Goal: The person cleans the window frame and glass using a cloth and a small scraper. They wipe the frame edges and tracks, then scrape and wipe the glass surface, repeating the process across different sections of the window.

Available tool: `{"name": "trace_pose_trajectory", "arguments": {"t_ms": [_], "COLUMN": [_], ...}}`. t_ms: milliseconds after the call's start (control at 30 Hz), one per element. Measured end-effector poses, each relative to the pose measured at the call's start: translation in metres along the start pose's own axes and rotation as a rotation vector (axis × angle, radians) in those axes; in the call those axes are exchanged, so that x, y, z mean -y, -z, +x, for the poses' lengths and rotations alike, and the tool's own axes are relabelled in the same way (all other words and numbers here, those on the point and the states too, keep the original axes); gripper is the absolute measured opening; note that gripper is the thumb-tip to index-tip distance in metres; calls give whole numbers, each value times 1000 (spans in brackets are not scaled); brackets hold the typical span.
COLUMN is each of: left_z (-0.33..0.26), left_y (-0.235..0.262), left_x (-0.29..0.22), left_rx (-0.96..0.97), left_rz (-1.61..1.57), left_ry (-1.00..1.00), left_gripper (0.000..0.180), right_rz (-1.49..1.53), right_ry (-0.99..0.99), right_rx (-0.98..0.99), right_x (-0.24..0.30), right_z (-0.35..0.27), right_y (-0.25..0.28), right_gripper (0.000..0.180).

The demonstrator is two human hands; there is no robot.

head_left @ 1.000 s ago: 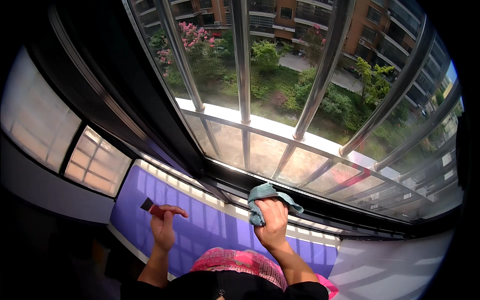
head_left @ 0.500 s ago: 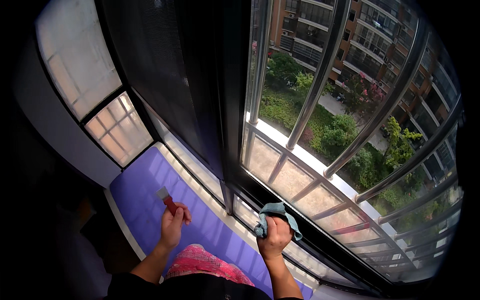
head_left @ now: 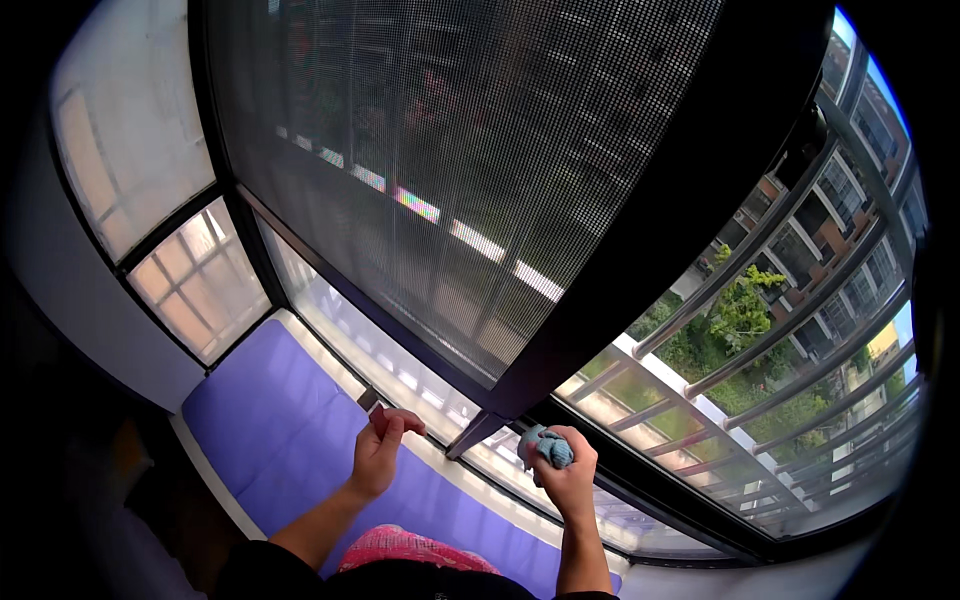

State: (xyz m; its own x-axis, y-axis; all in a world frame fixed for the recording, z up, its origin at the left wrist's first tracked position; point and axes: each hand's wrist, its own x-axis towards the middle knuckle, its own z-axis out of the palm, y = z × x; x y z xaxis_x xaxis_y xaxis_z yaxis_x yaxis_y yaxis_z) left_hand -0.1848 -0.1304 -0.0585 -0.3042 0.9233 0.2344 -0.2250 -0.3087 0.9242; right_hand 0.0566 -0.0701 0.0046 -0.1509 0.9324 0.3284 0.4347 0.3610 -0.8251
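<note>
In my left hand (head_left: 376,456) is a small scraper (head_left: 371,402) with a red handle and a flat blade. Its blade end points up and away, near the lower window frame. My fingers are closed round the handle, and part of it is hidden by them. My right hand (head_left: 570,478) grips a bunched blue-green cloth (head_left: 549,449). It is close to the bottom corner of the dark-framed mesh screen (head_left: 480,170), beside the black window track. Whether the cloth touches the frame I cannot tell.
A purple padded mat (head_left: 265,420) covers the window seat below my hands. Frosted panes (head_left: 205,280) stand at the left. Metal safety bars (head_left: 745,265) run outside the window, with trees and a building beyond. Pink patterned fabric (head_left: 415,548) shows at my lap.
The mesh screen now fills much more of the view, and the open window part has shifted right. My left hand and scraper have come nearer the frame. The cloth is bunched more tightly.
</note>
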Motion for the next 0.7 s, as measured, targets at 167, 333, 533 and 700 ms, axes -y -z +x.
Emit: {"name": "trace_pose_trajectory", "arguments": {"t_ms": [167, 333, 533, 700], "left_z": [33, 49, 65, 71], "left_y": [16, 68, 70, 77], "left_x": [-2, 1, -18, -44], "left_rx": [240, 85, 176, 235], "left_rz": [-7, -40, 60, 167], "left_ry": [-61, -7, -17, -87], "left_gripper": [21, 23, 26, 24], "right_rz": [-254, -297, -137, -72], "right_ry": [42, 10, -64, -8], "right_rx": [-353, -520, -439, -403], "right_x": [16, 4, -5, -25], "right_z": [12, 12, 12, 12], "right_y": [-47, -65, -65, -54], "right_gripper": [29, 28, 23, 10]}}
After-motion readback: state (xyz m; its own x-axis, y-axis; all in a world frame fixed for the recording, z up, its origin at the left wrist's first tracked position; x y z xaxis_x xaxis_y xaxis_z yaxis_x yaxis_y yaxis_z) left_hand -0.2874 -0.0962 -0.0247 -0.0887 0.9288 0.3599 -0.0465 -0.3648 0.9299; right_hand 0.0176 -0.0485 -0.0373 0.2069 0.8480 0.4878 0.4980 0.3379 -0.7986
